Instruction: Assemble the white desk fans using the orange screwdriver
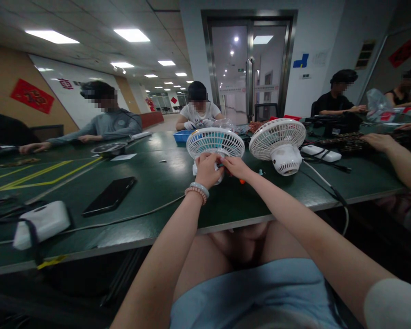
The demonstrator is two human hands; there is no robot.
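Note:
A small white fan (200, 145) with a caged head and pale blue blades faces away from me near the table's front edge. My left hand (208, 170), with a bangle and a beaded bracelet on its wrist, is closed round the back of the fan's housing. Fingers bent, my right hand (235, 167) meets it at the same spot; what it pinches there is hidden. Some orange (242, 181) shows below the right hand. A second white fan (286, 157) lies tilted on the right, apart from both hands, with a small light-blue piece (260, 172) beside it.
On the green table (150, 183) lie a black phone (110, 195), a white box with a black strap (43, 224) and a cable. Behind the fan is a blue tray (182, 137). Co-workers sit around; another person's hand (380, 142) rests at right near a white power adapter (324, 153).

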